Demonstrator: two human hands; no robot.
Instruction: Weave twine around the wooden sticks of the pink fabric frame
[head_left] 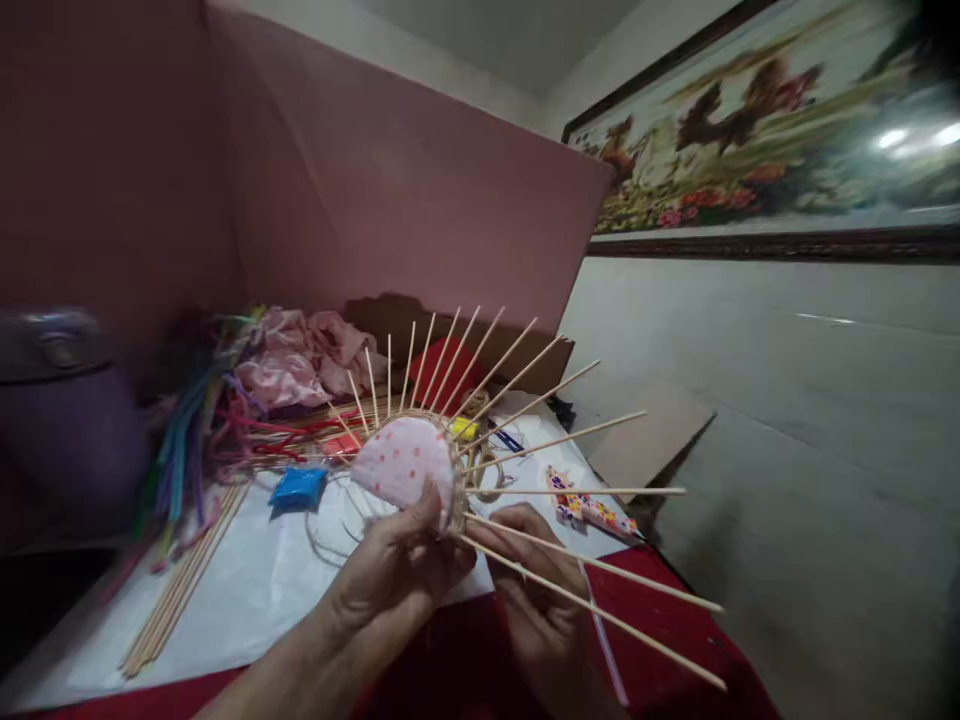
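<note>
My left hand [397,565] grips a round disc [401,460] covered in pale pink fabric with small red spots, its thumb lying on the fabric. Twisted cord [457,490] runs along the disc's edge. Thin wooden sticks [577,491] fan out from that edge, upward and to the right. Just below the lowest sticks, my right hand [536,600] is closed against the lower right of the rim. Its fingertips are partly hidden by the sticks, and what they pinch cannot be made out.
On the white-covered table [247,590] lie loose sticks [184,580], a blue packet [298,488], scissors [489,470] and a patterned glue gun [589,505]. Colourful pipe cleaners [195,440] and crumpled pink cloth [300,360] are piled at the back left. A tiled wall [810,400] stands at the right.
</note>
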